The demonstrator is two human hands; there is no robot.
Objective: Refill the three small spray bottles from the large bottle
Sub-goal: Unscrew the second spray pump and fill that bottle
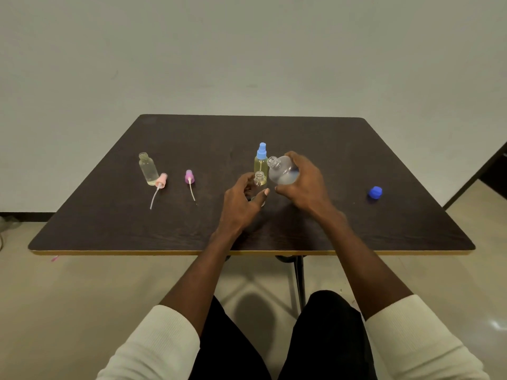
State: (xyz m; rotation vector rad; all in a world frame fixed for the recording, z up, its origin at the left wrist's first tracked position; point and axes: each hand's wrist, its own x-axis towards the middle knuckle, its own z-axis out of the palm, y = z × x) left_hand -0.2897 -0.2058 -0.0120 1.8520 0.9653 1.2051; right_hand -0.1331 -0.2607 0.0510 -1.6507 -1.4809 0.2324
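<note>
Clear large bottle (pixel 282 172) is in the right hand (pixel 301 185), uncapped, tilted with its open neck pointing up-left; fingers curl over its far side, thumb wraps the near side, body sits in the palm. Left hand (pixel 242 200) cups an open small spray bottle (pixel 260 180) standing on the dark table (pixel 384 160): fingers curved round its left side, thumb across the front low down, threaded neck sticking up above them. Whether the fingers actually touch it, cannot tell. Large bottle's neck is just above and right of that small neck. Blue-capped spray bottle (pixel 261 163) stands upright just behind, yellowish liquid inside. Far left: third small bottle (pixel 148 169) open, pink sprayer head (pixel 160 181) lying against its base, purple sprayer head (pixel 189 178) near it. Blue cap (pixel 374 192) lies well right of the hands.
</note>
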